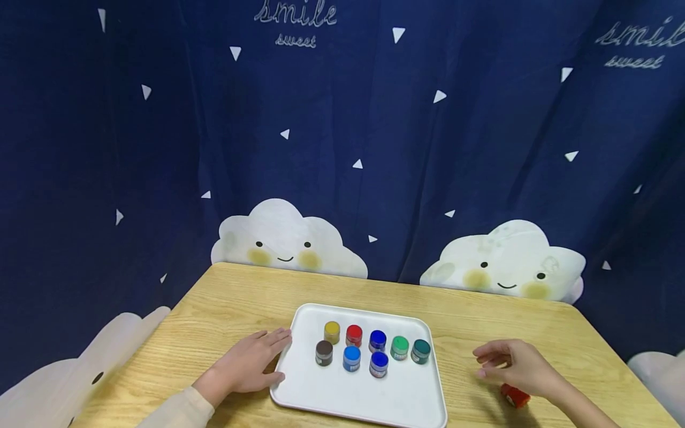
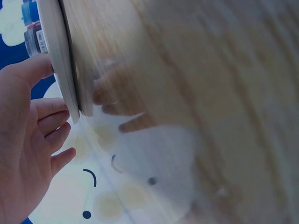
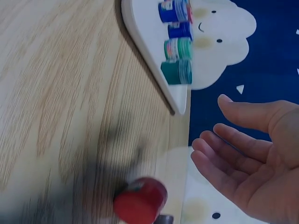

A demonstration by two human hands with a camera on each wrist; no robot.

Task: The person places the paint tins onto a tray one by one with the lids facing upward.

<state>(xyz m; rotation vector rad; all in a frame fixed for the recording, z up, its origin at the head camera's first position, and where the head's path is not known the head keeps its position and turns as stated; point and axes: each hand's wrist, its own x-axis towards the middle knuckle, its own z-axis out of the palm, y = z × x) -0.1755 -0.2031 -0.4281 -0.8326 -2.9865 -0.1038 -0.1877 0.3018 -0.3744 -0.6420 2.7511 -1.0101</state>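
Observation:
My left hand rests at the left edge of a white tray, fingertips and thumb right at its rim. In the left wrist view the left hand has its fingers loosely extended by the tray's side. Small paint jars stand in two rows on the tray: yellow, red, dark blue, green and teal behind; brown, light blue and another dark blue in front. My right hand, loosely curled and holding nothing, hovers right of the tray near a red jar.
The wooden table extends around the tray. A small dark object shows beside the red jar in the right wrist view. Behind the table hangs a navy curtain with white triangles and smiling clouds.

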